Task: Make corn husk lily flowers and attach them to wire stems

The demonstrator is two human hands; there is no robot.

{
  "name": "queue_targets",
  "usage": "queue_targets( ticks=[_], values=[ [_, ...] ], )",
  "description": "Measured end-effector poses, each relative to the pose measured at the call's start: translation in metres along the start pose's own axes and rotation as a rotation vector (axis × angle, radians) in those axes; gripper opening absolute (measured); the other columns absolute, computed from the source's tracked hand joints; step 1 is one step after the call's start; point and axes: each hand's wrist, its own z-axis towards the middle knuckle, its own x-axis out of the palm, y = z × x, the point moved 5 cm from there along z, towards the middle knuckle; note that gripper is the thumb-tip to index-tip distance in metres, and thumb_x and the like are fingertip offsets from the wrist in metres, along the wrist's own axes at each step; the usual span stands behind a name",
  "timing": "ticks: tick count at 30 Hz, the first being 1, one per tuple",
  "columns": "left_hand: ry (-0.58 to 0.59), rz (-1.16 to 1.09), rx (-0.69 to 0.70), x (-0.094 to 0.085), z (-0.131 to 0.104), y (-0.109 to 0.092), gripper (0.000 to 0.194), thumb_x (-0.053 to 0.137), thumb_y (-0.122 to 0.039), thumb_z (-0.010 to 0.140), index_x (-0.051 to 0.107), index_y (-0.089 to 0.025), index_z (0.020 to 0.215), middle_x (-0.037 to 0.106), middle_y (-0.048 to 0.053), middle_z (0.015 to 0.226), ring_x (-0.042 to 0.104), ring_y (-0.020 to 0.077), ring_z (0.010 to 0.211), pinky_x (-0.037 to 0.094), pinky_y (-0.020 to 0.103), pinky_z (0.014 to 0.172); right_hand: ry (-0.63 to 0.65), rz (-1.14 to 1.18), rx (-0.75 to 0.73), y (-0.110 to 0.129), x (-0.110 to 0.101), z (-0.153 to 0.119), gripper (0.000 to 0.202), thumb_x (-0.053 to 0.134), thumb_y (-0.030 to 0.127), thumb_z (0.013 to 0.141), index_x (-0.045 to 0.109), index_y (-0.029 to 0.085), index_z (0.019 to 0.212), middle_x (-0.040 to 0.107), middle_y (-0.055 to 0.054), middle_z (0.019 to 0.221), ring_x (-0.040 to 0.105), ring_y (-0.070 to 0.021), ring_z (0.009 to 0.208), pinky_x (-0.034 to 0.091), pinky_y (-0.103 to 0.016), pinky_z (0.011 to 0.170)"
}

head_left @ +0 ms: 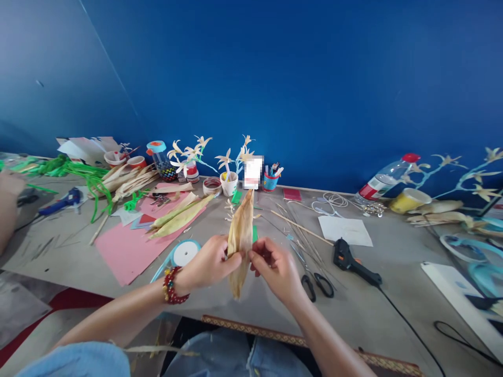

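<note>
A dried corn husk (240, 230), pale tan and pointed at its upper end, stands upright between my hands above the grey table. My left hand (216, 262), with a red bead bracelet at the wrist, grips it from the left, the thumb lying across its front. On the other side, my right hand (275, 264) pinches the husk's right edge between thumb and fingers. Left of my hands lies a roll of light blue ribbon (186, 253). Black-handled scissors (317, 286) rest to the right, beside a black glue gun (353, 262).
Pink paper (121, 251) and greenish husks (181, 215) lie at the left. Husk flowers stand in a white cup (229, 184) at the back. Thin wires (302, 230), white paper (346, 230) and a plastic bottle (383, 180) are on the right. Another person's arm (8, 209) shows at far left.
</note>
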Motion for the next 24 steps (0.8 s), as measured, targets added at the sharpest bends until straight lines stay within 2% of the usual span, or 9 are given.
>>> queue_targets(
  ticks=[4,12,17,22,24],
  values=[
    [-0.006,-0.007,-0.005,0.001,0.001,-0.002,0.016,0.046,-0.015,0.077,0.041,-0.018,0.062,0.042,-0.005,0.059,0.035,0.0087,0.054,0.026,0.023,0.051,0.081,0.024,0.028,-0.002,0.000,0.001,0.010,0.055,0.023,0.084,0.051,0.020,0.076,0.052,0.005,0.060,0.055,-0.0113,0.054,0.043,-0.020,0.049],
    [-0.038,0.053,0.031,0.005,0.003,-0.003,0.019,0.049,-0.014,0.075,0.038,-0.018,0.060,0.045,-0.005,0.058,0.036,0.0082,0.053,0.026,0.022,0.050,0.049,-0.108,0.005,0.000,-0.004,0.004,0.012,0.053,0.017,0.078,0.048,0.021,0.068,0.049,0.007,0.055,0.049,-0.0096,0.050,0.037,-0.019,0.049],
    [-0.059,0.126,0.043,0.009,0.002,-0.001,0.017,0.050,-0.014,0.075,0.040,-0.019,0.061,0.049,-0.004,0.059,0.041,0.0097,0.054,0.028,0.024,0.053,-0.002,-0.217,-0.044,0.002,-0.007,0.000,0.012,0.054,0.018,0.077,0.047,0.021,0.067,0.048,0.007,0.055,0.046,-0.0099,0.050,0.035,-0.018,0.047],
    [-0.032,0.123,0.082,0.012,0.002,-0.008,0.012,0.048,-0.013,0.076,0.046,-0.019,0.066,0.054,-0.002,0.064,0.046,0.0114,0.059,0.032,0.024,0.057,-0.103,-0.402,-0.101,0.004,-0.007,-0.001,0.010,0.055,0.020,0.075,0.050,0.021,0.067,0.055,0.004,0.057,0.053,-0.0120,0.052,0.037,-0.020,0.050],
    [-0.034,0.137,0.071,0.009,0.000,-0.011,0.012,0.048,-0.015,0.078,0.046,-0.019,0.066,0.053,-0.002,0.063,0.046,0.0120,0.058,0.032,0.025,0.058,-0.160,-0.506,-0.132,0.005,-0.015,0.001,0.008,0.055,0.022,0.076,0.054,0.021,0.069,0.059,0.004,0.058,0.055,-0.0125,0.052,0.038,-0.021,0.052]
  ],
)
